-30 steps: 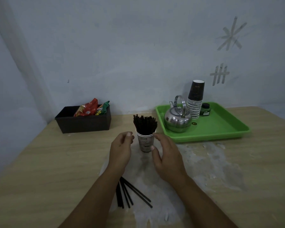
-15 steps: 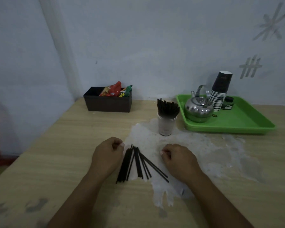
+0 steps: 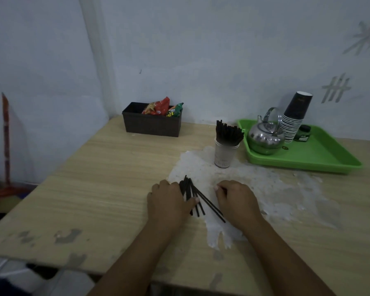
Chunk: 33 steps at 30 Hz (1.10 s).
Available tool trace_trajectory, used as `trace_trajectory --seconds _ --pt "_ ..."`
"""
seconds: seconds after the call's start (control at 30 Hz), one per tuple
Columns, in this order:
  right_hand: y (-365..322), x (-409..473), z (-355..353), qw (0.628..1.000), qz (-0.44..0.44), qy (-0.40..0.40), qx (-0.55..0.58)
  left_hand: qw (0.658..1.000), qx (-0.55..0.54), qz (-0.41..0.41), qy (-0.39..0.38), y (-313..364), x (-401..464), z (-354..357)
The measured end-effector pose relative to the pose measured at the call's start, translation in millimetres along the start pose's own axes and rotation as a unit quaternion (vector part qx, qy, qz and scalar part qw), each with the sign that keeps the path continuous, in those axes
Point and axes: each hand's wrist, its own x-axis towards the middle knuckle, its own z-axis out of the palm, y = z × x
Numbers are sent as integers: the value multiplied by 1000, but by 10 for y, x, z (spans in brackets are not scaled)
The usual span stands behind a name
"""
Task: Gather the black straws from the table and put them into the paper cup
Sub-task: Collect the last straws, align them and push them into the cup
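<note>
Several loose black straws (image 3: pixel 188 186) lie fanned on the wooden table (image 3: pixel 107 180), close in front of me. My left hand (image 3: pixel 169 202) rests on the left side of this bundle, fingers curled around it and thumb laid across the straws. One straw (image 3: pixel 214 211) splays out to the right. My right hand (image 3: pixel 237 199) sits just right of it, fingers curled, with nothing seen in them. Behind stands the paper cup (image 3: pixel 224 155), upright and packed with black straws (image 3: pixel 229 133).
A green tray (image 3: pixel 303 167) at the back right holds a steel kettle (image 3: pixel 265 137), a stack of dark paper cups (image 3: pixel 295 118) and a small green jar (image 3: pixel 302 134). A dark box of snack packets (image 3: pixel 152 124) stands against the wall. The table's edge runs near left.
Both hands came back from the cup to the loose straws. The left hand has since slid right onto the bundle, pushing the straws closer together. The view has swung left.
</note>
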Motion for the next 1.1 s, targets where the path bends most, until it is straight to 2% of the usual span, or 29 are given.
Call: trace_trajectory --seconds 0.2,0.57,0.73,0.83,0.93,1.0,1.1 --pt "34 15 -4 999 13 10 37 998 -49 11 -24 8 35 -78" --pt "18 10 -76 996 28 1 82 999 -42 7 -31 145 38 -18" --pt "15 7 -83 997 23 -1 77 976 -216 -34 -14 12 136 -154" --pt "-2 -2 -98 997 20 -15 71 921 -381 -74 -10 -34 177 -198" --pt "-54 -14 -135 997 13 -43 55 800 -574 -173 -29 -31 214 -208" --pt "-101 -38 -156 997 12 -67 23 740 -636 -214 -40 -45 248 -221" --pt "-162 -103 -175 995 18 -99 -20 688 -685 -233 -57 -67 265 -230"
